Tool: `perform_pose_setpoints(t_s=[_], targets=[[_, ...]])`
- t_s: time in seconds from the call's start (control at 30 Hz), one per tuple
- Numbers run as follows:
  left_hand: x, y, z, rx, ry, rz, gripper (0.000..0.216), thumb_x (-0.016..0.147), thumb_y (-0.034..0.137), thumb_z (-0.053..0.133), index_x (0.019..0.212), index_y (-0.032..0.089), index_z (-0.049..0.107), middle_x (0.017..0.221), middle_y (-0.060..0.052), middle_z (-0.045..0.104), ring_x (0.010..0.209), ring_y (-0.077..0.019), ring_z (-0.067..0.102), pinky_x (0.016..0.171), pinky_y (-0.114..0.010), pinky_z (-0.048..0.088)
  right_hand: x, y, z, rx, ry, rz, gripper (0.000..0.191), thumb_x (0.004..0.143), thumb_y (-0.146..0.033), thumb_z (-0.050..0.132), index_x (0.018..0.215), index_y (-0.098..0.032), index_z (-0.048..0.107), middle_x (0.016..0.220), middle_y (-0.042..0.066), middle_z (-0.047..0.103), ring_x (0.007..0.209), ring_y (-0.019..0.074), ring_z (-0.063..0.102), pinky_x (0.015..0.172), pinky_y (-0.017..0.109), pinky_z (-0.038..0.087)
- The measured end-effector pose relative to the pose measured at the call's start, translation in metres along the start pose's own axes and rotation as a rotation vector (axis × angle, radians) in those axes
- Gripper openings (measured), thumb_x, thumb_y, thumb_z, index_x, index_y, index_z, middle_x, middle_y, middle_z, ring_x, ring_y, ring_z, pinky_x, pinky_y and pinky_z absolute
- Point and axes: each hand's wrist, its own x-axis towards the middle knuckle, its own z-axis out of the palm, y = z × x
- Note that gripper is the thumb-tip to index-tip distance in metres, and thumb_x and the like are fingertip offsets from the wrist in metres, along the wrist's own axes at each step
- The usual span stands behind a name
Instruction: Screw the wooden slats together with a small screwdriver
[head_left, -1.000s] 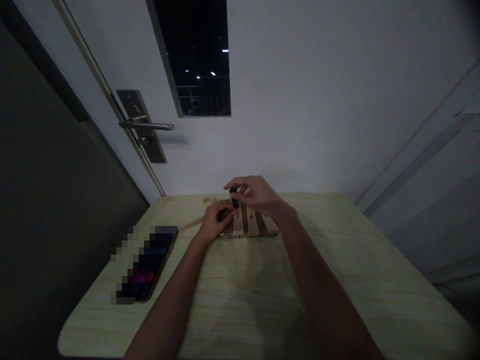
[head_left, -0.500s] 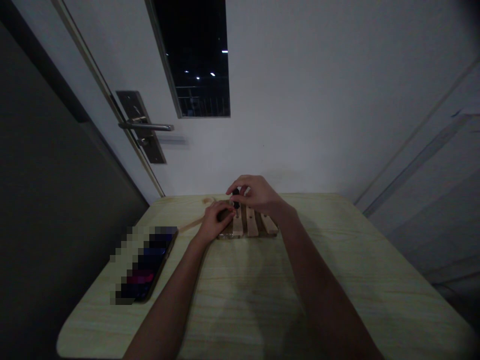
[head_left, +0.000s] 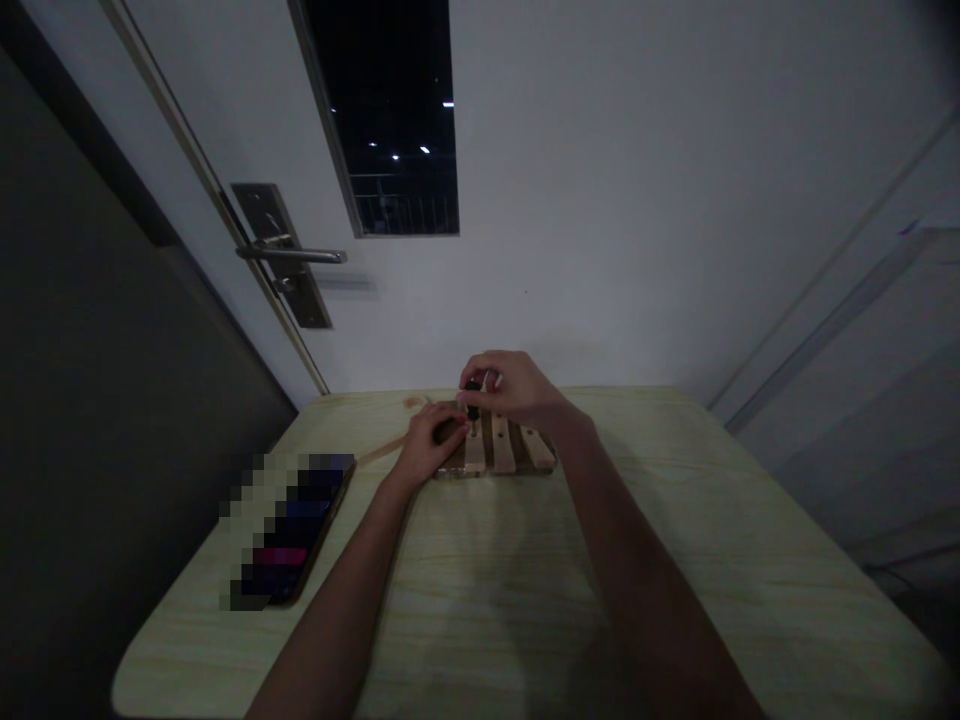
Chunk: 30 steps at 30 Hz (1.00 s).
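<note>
Table edges: light table (head_left: 465, 600), wood grain; far edge right up by white door (head_left: 585, 200), near-L corner rounded, R edge slants outward toward near.
Room: wide stretch of tabletop on near side of board, both forearms reaching over it; more tabletop to R. Far side tight, thin strip only b/w board and door. L side narrower, phone sits there.
Tool: black-handled tool (head_left: 472, 405), looks like a screwdriver, above L part of board. Handle up, shaft pointing down at left bar (head_left: 475, 458); long axis approx vertical. Tip contact too small to tell.
Board: brown board (head_left: 454, 468), far-middle of table, long axis L–R.
Bars: left bar, middle bar (head_left: 503, 455), right bar (head_left: 538, 450) side by side w/ gaps, long axes approx near–far; right one angled, near end swung R. Small dark spots on them.
R hand (head_left: 510, 385): thumb + fingers pinched round tool handle.
L hand (head_left: 431, 440): at board's L end, fingertips just beside tool shaft; can't tell if gripping anything.
Phone: dark phone (head_left: 315, 530), L side, screen up, partly pixelated, long axis far-R to near-L.
Stick: thin wood strip (head_left: 381, 449) b/w phone's far end and L hand.
</note>
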Motion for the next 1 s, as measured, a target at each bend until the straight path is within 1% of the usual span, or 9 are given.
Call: perform_pose_setpoints(t_s=[0.13,0.3,0.43,0.5,0.6,0.73,0.8,0.9,1.0], targets=[[0.001,0.002,-0.001,-0.010,0.006,0.006,0.016,0.080,0.032,0.062,0.090,0.020,0.066,0.097,-0.007,0.068,0.095,-0.0231,0.059,0.087,-0.041,0.045,0.001,0.006,0.003,0.018,0.002,-0.015,0.015,0.072,-0.029,0.069,0.075,-0.016,0.063,0.075,0.000,0.060,0.063,0.0080,0.050,0.061,0.021,0.039],[0.001,0.003,-0.001,-0.006,-0.017,0.014,0.017,0.081,0.032,0.061,0.092,0.021,0.066,0.096,-0.006,0.068,0.093,-0.0223,0.060,0.086,-0.039,0.045,-0.001,0.007,-0.001,0.103,-0.056,-0.051,0.009,0.075,-0.022,0.063,0.081,-0.016,0.067,0.078,0.000,0.065,0.065,0.0079,0.052,0.063,0.021,0.041],[0.001,0.003,-0.001,-0.004,-0.007,0.015,0.017,0.081,0.032,0.061,0.091,0.020,0.066,0.096,-0.006,0.068,0.095,-0.0230,0.060,0.086,-0.039,0.045,-0.004,0.003,-0.007,0.208,-0.164,0.010,0.021,0.076,-0.021,0.061,0.094,-0.014,0.068,0.084,0.004,0.068,0.067,0.0092,0.055,0.064,0.023,0.043],[0.001,0.002,-0.001,-0.007,-0.003,0.012,0.017,0.080,0.032,0.061,0.090,0.020,0.066,0.095,-0.007,0.068,0.094,-0.0234,0.060,0.086,-0.039,0.045,-0.006,0.003,-0.007,0.239,-0.188,0.018,0.026,0.077,-0.020,0.059,0.101,-0.014,0.067,0.090,0.006,0.069,0.071,0.0098,0.057,0.065,0.024,0.043],[0.001,0.001,0.000,-0.016,-0.006,0.012,0.016,0.080,0.032,0.061,0.089,0.019,0.066,0.094,-0.007,0.068,0.092,-0.0231,0.060,0.085,-0.039,0.045,-0.005,0.007,-0.006,0.229,-0.157,0.011,0.027,0.077,-0.022,0.059,0.102,-0.015,0.068,0.090,0.005,0.069,0.072,0.0102,0.057,0.065,0.024,0.043],[0.001,0.002,0.000,-0.037,0.003,0.005,0.015,0.080,0.031,0.061,0.090,0.020,0.066,0.097,-0.006,0.068,0.094,-0.0222,0.060,0.086,-0.038,0.046,-0.003,0.011,-0.001,0.115,-0.061,0.016,0.025,0.071,-0.028,0.069,0.093,-0.016,0.069,0.067,-0.001,0.061,0.061,0.0088,0.051,0.059,0.022,0.038],[0.001,0.004,-0.001,-0.032,0.005,-0.002,0.015,0.080,0.030,0.061,0.090,0.020,0.066,0.098,-0.006,0.068,0.095,-0.0223,0.060,0.087,-0.039,0.045,-0.001,0.011,0.003,0.047,-0.030,0.012,0.019,0.070,-0.028,0.070,0.085,-0.017,0.069,0.061,-0.003,0.056,0.058,0.0079,0.047,0.057,0.021,0.035],[0.001,0.006,-0.002,-0.015,-0.009,-0.009,0.014,0.080,0.029,0.061,0.089,0.020,0.067,0.097,-0.006,0.069,0.094,-0.0225,0.060,0.087,-0.040,0.045,0.000,0.011,0.006,-0.006,-0.026,-0.028,0.008,0.073,-0.024,0.067,0.075,-0.016,0.067,0.066,-0.002,0.057,0.060,0.0075,0.048,0.058,0.020,0.036],[0.002,0.006,-0.002,-0.022,-0.015,-0.001,0.014,0.080,0.029,0.061,0.091,0.020,0.066,0.096,-0.006,0.068,0.093,-0.0220,0.060,0.087,-0.040,0.045,-0.001,0.012,0.008,-0.011,-0.017,-0.015,0.012,0.074,-0.021,0.064,0.085,-0.016,0.067,0.078,0.001,0.061,0.062,0.0073,0.050,0.061,0.021,0.039]])
